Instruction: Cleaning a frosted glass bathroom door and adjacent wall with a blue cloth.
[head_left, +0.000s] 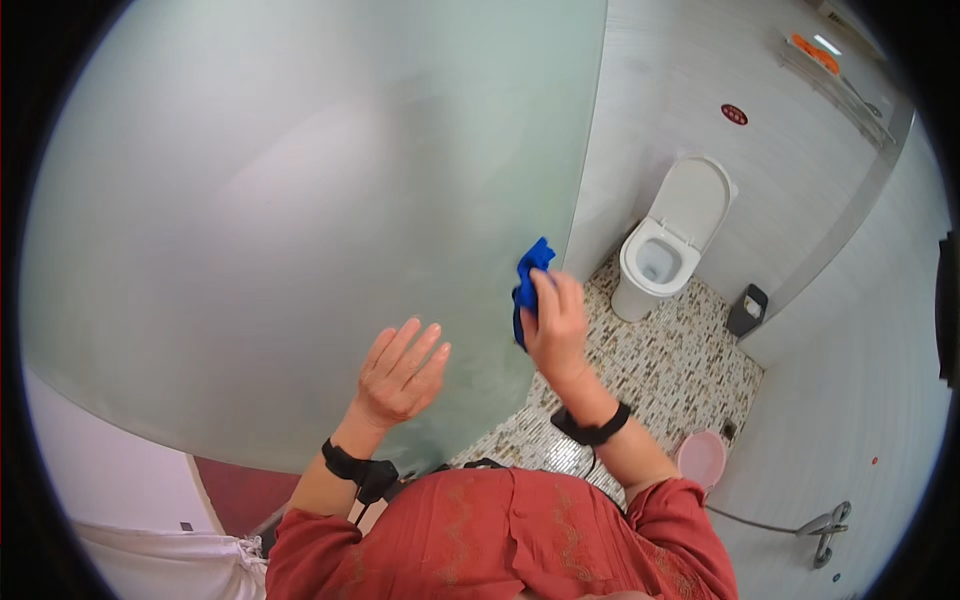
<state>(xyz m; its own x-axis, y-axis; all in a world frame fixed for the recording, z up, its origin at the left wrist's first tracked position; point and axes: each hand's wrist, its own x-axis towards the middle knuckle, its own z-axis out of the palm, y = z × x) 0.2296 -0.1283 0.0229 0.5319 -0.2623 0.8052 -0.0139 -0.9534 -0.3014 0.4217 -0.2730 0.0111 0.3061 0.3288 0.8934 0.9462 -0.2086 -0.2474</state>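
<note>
A large frosted glass panel (300, 225) fills the left and middle of the head view. Near its right edge, my right hand (556, 322) grips a bunched blue cloth (534, 274), which lies against the glass. My left hand (403, 373) is lower and to the left, in front of the panel, with its fingers apart and nothing held. Whether its fingertips touch the glass, I cannot tell. Each wrist wears a black band.
Right of the glass stands a white toilet (654, 259) with its lid up, on a mosaic floor (637, 367). A small dark bin (742, 319), a pink basin (702, 459), a wall tap (825, 529) and a high shelf (836, 97) are at the right. A white curtain (172, 562) hangs lower left.
</note>
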